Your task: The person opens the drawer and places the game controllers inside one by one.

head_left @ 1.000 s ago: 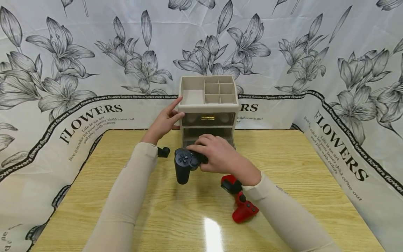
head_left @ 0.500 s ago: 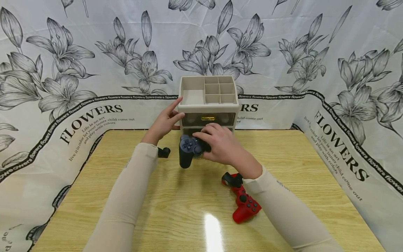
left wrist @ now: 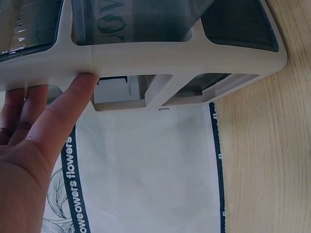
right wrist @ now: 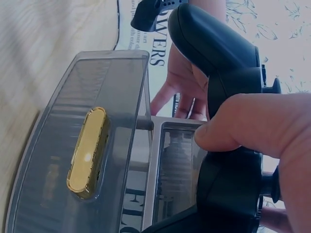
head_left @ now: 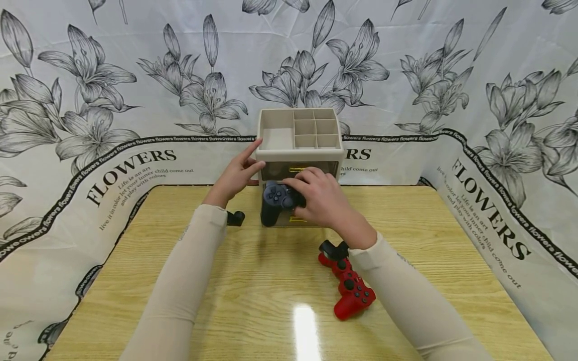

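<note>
Black controller (head_left: 276, 200) moved forward, partly hiding the lower drawer (head_left: 285, 219); right fingers (head_left: 301, 185) grip, left fingers (left wrist: 60, 114) spread.

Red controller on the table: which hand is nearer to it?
Right. The right hand is beyond the red controller, holding the black controller; the left hand is farther off, against the left side of the drawer unit.

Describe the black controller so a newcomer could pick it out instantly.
On the wood-grain table stands a beige drawer unit, its lower drawer pulled out. In the head view, the right grip holds the black controller over that drawer. Its dark body sets it apart from the red controller lying on the table.
</note>
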Action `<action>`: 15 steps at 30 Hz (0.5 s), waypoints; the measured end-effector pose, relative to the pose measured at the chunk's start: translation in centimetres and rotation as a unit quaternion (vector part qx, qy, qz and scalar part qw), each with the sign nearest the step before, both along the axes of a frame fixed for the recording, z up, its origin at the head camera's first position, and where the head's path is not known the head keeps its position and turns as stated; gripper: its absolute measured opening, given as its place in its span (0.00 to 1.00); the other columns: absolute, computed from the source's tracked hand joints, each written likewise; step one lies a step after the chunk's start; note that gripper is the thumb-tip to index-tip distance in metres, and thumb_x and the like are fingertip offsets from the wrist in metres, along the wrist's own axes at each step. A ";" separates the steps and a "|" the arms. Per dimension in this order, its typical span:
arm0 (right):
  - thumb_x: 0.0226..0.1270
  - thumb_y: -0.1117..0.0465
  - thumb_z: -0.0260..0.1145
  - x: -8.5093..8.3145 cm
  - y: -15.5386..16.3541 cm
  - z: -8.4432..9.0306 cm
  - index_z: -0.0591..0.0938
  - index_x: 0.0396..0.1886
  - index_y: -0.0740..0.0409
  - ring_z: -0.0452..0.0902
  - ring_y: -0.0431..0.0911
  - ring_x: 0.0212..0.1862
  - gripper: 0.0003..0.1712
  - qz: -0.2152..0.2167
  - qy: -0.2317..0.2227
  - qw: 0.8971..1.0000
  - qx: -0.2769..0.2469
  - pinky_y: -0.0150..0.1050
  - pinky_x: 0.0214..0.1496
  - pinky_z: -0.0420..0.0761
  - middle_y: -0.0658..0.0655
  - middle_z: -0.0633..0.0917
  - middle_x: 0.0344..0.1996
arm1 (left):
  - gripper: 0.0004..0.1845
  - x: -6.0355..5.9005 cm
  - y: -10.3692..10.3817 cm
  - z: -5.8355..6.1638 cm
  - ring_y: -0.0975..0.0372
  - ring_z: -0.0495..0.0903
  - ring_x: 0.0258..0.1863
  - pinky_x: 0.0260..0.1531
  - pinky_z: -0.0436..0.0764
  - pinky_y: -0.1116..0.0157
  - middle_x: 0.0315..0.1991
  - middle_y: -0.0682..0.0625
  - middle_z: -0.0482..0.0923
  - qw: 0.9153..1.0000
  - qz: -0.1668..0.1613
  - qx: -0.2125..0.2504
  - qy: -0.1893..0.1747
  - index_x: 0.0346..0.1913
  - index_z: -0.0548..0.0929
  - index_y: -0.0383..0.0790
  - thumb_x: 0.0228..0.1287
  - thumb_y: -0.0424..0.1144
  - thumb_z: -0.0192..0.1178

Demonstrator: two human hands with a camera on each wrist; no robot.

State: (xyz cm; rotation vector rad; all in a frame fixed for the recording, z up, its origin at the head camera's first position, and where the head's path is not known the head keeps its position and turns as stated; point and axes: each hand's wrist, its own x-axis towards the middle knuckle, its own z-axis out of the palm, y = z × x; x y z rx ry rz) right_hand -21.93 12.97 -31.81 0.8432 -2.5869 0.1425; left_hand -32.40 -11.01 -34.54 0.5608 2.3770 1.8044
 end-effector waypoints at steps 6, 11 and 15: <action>0.52 0.51 0.74 -0.4 0.0 0.2 0.77 0.64 0.44 0.68 0.54 0.64 0.36 -0.023 -0.002 1.000 -0.007 0.54 0.55 0.77 0.55 0.80 0.55 | 0.34 -0.2 0.0 -0.1 0.48 0.77 0.55 0.49 0.84 0.48 0.56 0.39 0.74 1.000 0.001 -0.007 0.001 0.74 0.53 0.73 0.71 0.48 0.54; 0.52 0.50 0.73 -0.8 -0.1 0.2 0.76 0.64 0.46 0.67 0.55 0.65 0.37 -0.039 0.004 0.999 -0.011 0.55 0.56 0.77 0.55 0.79 0.58 | 0.34 0.0 0.0 0.3 0.46 0.75 0.57 0.52 0.81 0.46 0.58 0.37 0.72 1.000 -0.004 -0.004 -0.013 0.75 0.52 0.72 0.72 0.46 0.53; 0.52 0.49 0.74 -1.2 0.0 0.0 0.76 0.64 0.48 0.68 0.55 0.65 0.37 -0.051 0.015 0.999 -0.010 0.55 0.57 0.77 0.55 0.79 0.58 | 0.35 0.9 0.1 1.3 0.44 0.74 0.59 0.55 0.79 0.43 0.59 0.35 0.71 1.000 -0.011 -0.002 -0.023 0.76 0.51 0.68 0.73 0.43 0.53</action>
